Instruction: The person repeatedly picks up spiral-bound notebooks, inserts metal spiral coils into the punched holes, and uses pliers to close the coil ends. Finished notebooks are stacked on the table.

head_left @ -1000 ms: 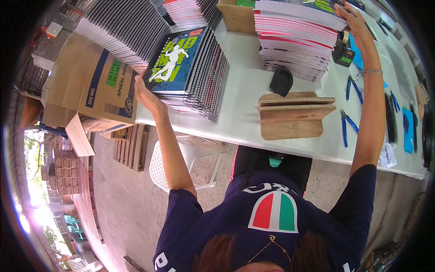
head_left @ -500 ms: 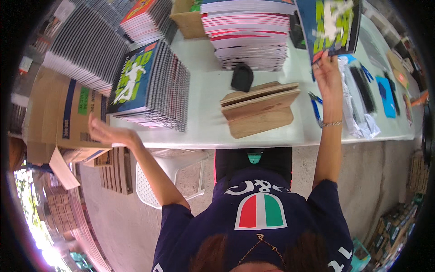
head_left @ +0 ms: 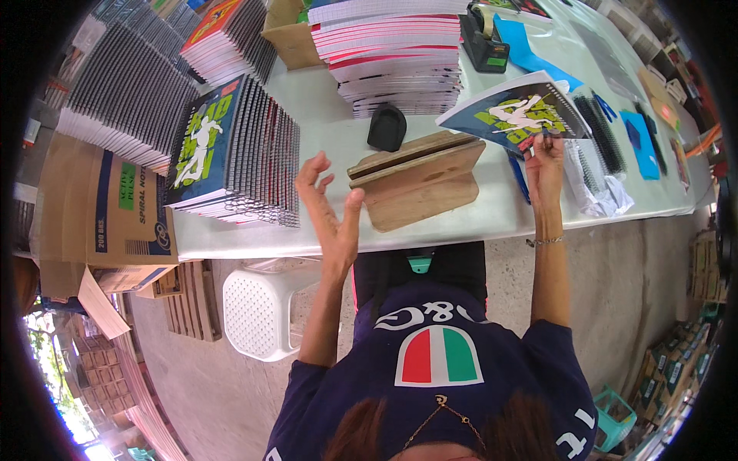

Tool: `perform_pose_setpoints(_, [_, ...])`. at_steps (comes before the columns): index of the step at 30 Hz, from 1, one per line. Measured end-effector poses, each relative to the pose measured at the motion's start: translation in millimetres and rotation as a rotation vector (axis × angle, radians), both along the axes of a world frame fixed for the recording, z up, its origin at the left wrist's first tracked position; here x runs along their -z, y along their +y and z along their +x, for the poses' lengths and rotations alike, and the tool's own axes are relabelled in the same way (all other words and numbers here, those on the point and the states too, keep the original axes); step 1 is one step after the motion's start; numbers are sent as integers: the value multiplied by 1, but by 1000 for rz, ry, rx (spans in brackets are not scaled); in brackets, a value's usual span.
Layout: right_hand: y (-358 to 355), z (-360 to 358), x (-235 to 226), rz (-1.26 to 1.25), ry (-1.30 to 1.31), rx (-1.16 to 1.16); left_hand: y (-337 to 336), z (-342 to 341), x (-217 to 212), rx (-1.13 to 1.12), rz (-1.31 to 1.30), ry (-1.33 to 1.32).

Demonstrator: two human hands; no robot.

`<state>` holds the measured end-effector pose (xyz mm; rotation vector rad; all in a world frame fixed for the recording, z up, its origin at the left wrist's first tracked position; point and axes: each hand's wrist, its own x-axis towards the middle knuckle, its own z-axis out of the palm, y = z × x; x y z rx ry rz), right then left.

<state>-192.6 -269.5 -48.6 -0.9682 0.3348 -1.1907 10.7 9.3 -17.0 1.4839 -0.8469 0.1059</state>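
A white worktop [head_left: 501, 217] is filling the middle of the head view. The right hand [head_left: 544, 157] is holding a dark-covered notebook [head_left: 511, 114] above it, fingers pinching the near edge, beside a wooden stand [head_left: 423, 180]. The left hand [head_left: 334, 224] is hovering, fingers open, between that stand and 1 spiral-bound stack [head_left: 257, 154].

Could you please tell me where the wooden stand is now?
In the head view, the wooden stand is slightly right of centre, near the table's front edge, between the left hand and the right hand, which holds a notebook.
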Motion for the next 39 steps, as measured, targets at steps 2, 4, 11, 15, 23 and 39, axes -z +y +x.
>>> perform_pose_setpoints(2, [-11, -4, 13, -39, -28, -14, -5, -2, 5, 65, 22, 108])
perform_pose_setpoints(4, [-6, -1, 8, -74, 28, -8, -6, -1, 9, 93, 58, 140])
perform_pose_setpoints(11, [63, 27, 7, -527, 748, 33, -13, 4, 13, 183, 40, 262])
perform_pose_setpoints(15, [45, 18, 9, -936, 978, 190, -2, 26, 16, 295, 59, 365])
perform_pose_setpoints(23, [-189, -109, 18, -757, 1693, 574, -4, 59, 9, 357, 47, 351])
perform_pose_setpoints(39, [-125, -77, -83, -927, 1422, 612, -12, -16, -15, -221, 155, -525])
